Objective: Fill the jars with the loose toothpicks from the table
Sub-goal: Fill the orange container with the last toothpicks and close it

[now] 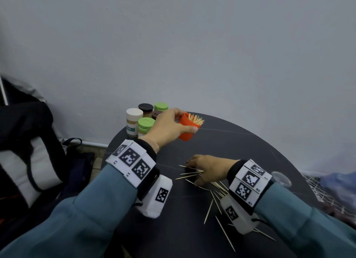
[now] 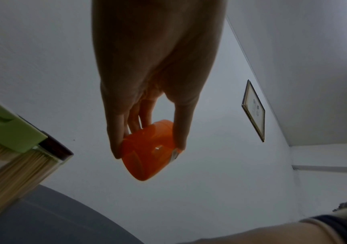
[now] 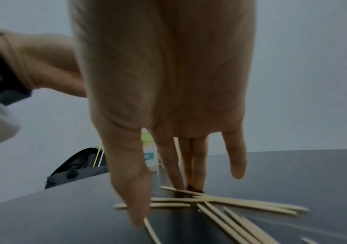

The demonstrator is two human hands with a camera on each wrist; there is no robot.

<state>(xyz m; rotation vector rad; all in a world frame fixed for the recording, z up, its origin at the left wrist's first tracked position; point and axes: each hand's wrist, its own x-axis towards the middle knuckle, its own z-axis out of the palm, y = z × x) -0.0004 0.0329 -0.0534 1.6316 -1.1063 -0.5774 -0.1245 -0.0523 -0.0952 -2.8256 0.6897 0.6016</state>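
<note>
Head view: our left hand (image 1: 169, 126) grips the orange jar (image 1: 187, 128), tilted, sticks bristling out. Right hand (image 1: 209, 170), fingers spread, rakes loose toothpicks (image 1: 189, 174) on the table (image 1: 240, 148). Gathering step; next we pinch a bundle and feed it in.

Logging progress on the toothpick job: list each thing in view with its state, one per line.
orange jar: open, tilted, toothpicks sticking out, gripped by left hand.
loose toothpicks: scattered on the table.
right hand: fingers down on the toothpicks, gathering.
capped jars: upright, lids on.
</note>
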